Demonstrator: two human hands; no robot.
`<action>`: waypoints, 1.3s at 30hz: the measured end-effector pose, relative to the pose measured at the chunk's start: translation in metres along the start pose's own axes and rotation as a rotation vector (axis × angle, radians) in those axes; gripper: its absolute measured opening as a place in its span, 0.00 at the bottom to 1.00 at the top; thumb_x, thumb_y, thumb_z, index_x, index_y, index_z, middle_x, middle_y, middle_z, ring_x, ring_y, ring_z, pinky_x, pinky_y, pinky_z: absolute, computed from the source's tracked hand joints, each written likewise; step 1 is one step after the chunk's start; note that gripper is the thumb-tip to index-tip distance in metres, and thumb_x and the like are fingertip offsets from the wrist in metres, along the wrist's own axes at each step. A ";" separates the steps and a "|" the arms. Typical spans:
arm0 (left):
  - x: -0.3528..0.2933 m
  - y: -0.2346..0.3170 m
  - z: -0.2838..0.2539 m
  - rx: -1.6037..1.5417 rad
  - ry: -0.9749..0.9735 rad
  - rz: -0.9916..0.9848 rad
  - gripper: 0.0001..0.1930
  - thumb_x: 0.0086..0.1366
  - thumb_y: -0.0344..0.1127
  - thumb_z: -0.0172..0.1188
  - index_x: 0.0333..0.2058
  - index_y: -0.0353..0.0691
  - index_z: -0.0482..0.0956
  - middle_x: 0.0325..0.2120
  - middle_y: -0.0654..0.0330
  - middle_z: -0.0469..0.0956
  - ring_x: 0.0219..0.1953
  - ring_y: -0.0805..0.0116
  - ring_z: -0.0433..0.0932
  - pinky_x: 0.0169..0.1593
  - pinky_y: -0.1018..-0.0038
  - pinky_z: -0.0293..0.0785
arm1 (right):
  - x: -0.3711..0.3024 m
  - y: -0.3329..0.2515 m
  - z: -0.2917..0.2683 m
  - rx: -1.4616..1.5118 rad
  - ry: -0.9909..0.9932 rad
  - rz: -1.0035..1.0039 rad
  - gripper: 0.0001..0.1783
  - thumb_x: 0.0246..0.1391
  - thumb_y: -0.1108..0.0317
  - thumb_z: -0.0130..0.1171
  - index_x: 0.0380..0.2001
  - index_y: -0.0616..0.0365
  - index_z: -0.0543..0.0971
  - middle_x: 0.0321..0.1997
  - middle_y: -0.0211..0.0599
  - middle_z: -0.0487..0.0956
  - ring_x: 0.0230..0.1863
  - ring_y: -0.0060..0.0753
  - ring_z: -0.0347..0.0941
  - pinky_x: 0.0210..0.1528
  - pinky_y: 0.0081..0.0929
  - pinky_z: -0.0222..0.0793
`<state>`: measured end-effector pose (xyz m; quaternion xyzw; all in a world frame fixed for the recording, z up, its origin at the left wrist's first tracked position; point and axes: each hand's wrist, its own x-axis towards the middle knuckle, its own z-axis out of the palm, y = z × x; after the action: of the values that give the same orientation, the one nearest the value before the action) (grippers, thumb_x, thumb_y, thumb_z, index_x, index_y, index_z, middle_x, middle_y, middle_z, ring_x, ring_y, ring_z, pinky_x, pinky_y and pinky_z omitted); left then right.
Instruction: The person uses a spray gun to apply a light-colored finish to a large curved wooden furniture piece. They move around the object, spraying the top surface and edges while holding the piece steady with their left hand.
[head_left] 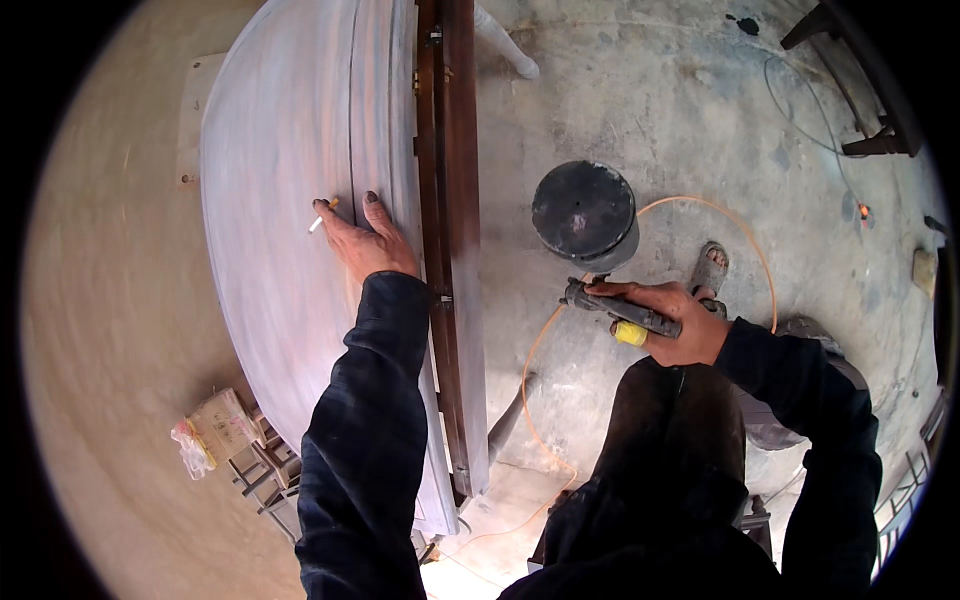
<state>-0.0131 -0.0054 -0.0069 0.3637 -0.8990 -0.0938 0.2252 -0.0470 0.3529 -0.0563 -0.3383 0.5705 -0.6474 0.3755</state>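
Note:
My left hand point(372, 245) rests on a broad wooden panel point(290, 130) with a pale, streaky grey-white and pinkish surface. A white cigarette point(316, 224) with a tan end is pinched between its fingers. My right hand point(680, 325) is wrapped round a dark, dusty hand tool point(622, 308) with a slim cylindrical body, held over the floor to the panel's right; its exact kind is unclear. Something yellow point(630, 332), like tape, wraps around a finger of that hand.
A black lidded bucket point(583, 210) stands on the concrete floor beyond the tool. An orange hose point(755, 240) loops across the floor. Dark brown wood point(460, 220) edges the panel. A carton point(222, 425) lies at lower left, and dark furniture point(850, 90) stands far right. Another person's sandalled foot point(712, 265) shows near my right hand.

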 end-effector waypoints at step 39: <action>-0.002 0.000 0.001 -0.064 0.046 0.004 0.33 0.73 0.36 0.54 0.69 0.27 0.52 0.65 0.36 0.60 0.68 0.42 0.60 0.70 0.60 0.57 | 0.050 -0.071 0.027 0.034 -0.038 0.155 0.25 0.61 0.71 0.61 0.62 0.57 0.74 0.41 0.40 0.82 0.38 0.16 0.70 0.44 0.21 0.71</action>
<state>-0.0126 -0.0038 -0.0088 0.3567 -0.8909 -0.1137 0.2573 -0.0553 0.3008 0.0174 -0.2992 0.5767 -0.6193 0.4409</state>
